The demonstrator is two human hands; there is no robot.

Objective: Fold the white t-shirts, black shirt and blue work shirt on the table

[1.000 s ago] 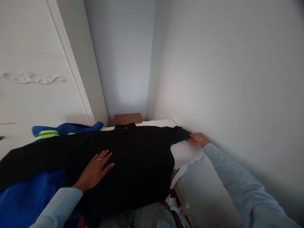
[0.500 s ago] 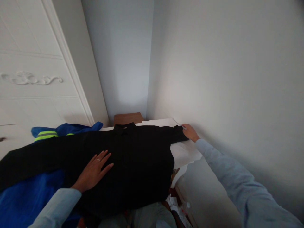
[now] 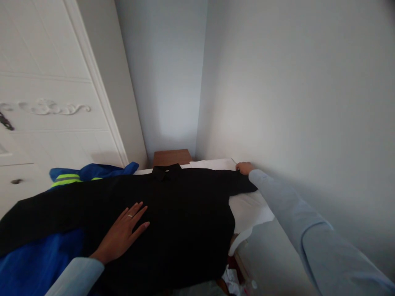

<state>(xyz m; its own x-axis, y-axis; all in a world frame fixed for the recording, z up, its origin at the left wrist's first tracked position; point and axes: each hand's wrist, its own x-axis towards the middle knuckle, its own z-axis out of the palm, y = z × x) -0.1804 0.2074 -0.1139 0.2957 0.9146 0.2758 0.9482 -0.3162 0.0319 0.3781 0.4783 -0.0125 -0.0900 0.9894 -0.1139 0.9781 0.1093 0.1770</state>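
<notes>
Spread out wide across the middle of the head view: a black shirt (image 3: 188, 222), with its collar (image 3: 165, 172) at the far edge and one long sleeve reaching to the left border. Resting on its front, palm down: the left hand (image 3: 121, 236), with fingers spread and released, and with a ring on one of them. Touching the upper edge of the other sleeve, close to the wall (image 3: 284, 90): the right hand (image 3: 246, 167), with fingers curled. Cannot tell whether grasping the fabric or only pressing on it. Hidden partly behind the right forearm: the end of that sleeve.

Showing from under the black shirt on the right and along the far side: white cloth (image 3: 249, 211). Lying partly beneath the long sleeve and seen on both sides of it: blue fabric (image 3: 46, 263), with yellow-green bands (image 3: 66, 179) at the far side. Standing beyond on the left: a white cabinet (image 3: 46, 49) with a carved scroll (image 3: 46, 107) and dark handles (image 3: 6, 122). Set in the corner: a brown wooden surface (image 3: 173, 157)
</notes>
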